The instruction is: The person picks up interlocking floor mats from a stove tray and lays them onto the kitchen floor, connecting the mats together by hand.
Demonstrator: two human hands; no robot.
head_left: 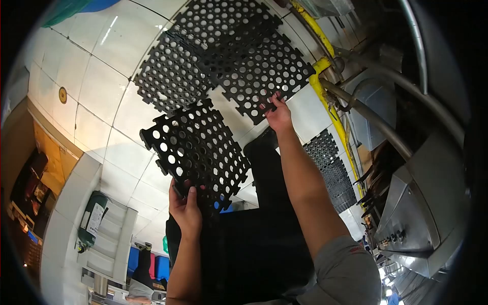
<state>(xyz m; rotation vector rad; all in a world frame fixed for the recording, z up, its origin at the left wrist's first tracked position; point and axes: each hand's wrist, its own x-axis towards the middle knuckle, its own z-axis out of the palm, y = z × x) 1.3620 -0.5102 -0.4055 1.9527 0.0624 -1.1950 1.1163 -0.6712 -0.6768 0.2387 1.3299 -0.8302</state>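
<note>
From where I stand, the left hand (186,209) is clamped on the near edge of a black perforated interlocking mat tile (218,140), thumb on top, fingers curled beneath. The right hand (279,116) has its fingers closed at the corner edge of a second mat tile (264,76), beside the yellow rail (321,84). The right arm reaches out farther; the left is bent closer in. Both tiles are round-holed with toothed edges, above or on the white tiled floor (109,104); I can't tell whether they're joined.
</note>
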